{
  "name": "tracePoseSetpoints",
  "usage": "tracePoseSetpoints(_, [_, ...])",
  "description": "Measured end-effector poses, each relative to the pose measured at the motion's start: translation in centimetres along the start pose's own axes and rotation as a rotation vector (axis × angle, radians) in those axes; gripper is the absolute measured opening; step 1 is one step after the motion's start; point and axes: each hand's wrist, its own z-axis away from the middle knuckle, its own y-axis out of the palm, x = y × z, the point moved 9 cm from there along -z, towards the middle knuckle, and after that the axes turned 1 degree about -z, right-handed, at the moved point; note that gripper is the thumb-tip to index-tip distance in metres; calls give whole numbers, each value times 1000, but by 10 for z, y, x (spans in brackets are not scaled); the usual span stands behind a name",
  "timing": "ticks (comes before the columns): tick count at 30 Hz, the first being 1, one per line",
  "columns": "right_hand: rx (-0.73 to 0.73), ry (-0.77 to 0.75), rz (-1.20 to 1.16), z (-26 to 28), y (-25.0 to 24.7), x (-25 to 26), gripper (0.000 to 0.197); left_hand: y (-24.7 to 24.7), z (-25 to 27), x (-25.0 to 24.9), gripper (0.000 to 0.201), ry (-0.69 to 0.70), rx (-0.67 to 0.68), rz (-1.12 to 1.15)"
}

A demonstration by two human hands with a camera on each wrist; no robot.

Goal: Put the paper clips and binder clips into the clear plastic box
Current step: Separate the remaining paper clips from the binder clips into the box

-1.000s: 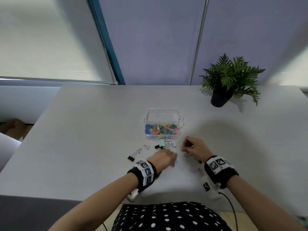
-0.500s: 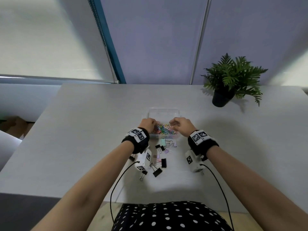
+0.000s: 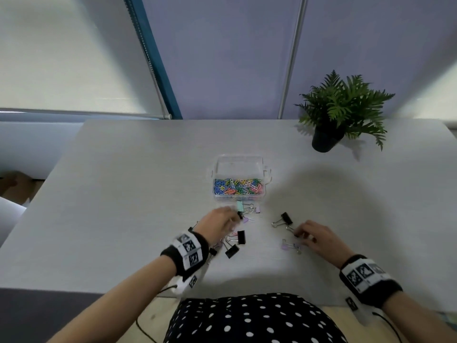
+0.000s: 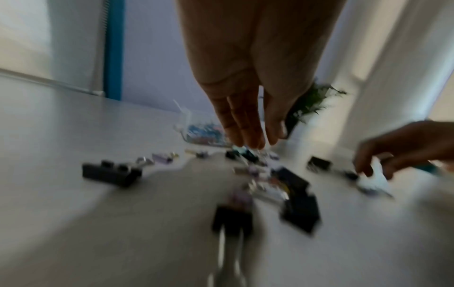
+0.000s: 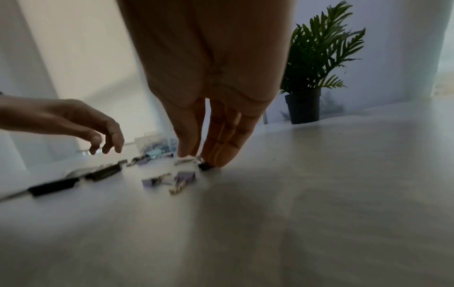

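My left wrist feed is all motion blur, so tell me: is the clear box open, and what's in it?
Observer: Yes. The head view shows the clear plastic box open, lid tipped back, with coloured paper clips inside and no binder clips that I can see.
Operator: What is the right hand touching?
Observer: In the right wrist view the right hand has its fingertips on a small black binder clip; whether it grips it I cannot tell.
Operator: What's nearest the left hand?
Observer: The left hand hovers, fingers straight, beside a mint binder clip lying just in front of the box's near wall.
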Motion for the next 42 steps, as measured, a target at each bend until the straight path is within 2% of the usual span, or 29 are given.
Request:
tracePoseSetpoints(3, [70,-24,84,8,22,0,24,42,15,-17,43,71,146,-189])
tracePoseSetpoints(5, [77,-18,116,7,31,4,20,49,15,-28,42,125,146,-298])
tracePoseSetpoints(7, [54,3,110,2,32,7,14,41,13,-34,36,149,76,-314])
tracePoseSetpoints(10, [-2,12,87,-3,28,11,11,17,18,-28,37,141,-90,-190])
tracePoseSetpoints(12, [-22,2,98,-5,27,14,6,-6,26,-12,38,72,-219,-70])
tracePoseSetpoints(14, [-30,-17,127,-3,28,17,4,-21,36,13,36,-44,-263,-7])
tracePoseSetpoints(16, [-29,-29,153,-3,29,18,8,-19,45,39,35,-157,-171,-51])
tracePoseSetpoints(18, [-17,-27,188,-5,29,19,10,-6,54,53,33,-209,-60,-131])
tracePoseSetpoints(21, [-2,-54,233,-9,31,23,9,4,58,45,30,-160,-81,-207])
tracePoseSetpoints(24, [-31,-110,250,-11,34,30,10,8,46,15,28,-60,-149,-197])
tracePoseSetpoints(26, [-33,-125,272,-12,37,34,12,14,31,-5,27,-8,-147,-212])
tracePoseSetpoints(30, [-60,-125,321,-12,35,40,15,33,6,-20,36,-53,-22,-370])
tracePoseSetpoints(32, [-85,-142,326,-13,32,42,17,38,4,-19,38,-91,-11,-394])
tracePoseSetpoints(35, [-101,-80,194,-18,27,36,15,41,6,-16,30,-110,-4,-364])
tracePoseSetpoints(38, [-183,-47,-82,-23,17,36,18,43,4,-15,22,-80,13,-330])
tracePoseSetpoints(40, [-196,-33,-288,-26,9,45,18,38,2,-12,13,-97,27,-200])
tracePoseSetpoints(42, [-128,34,-430,-34,9,51,20,24,2,-5,5,-158,-7,19])
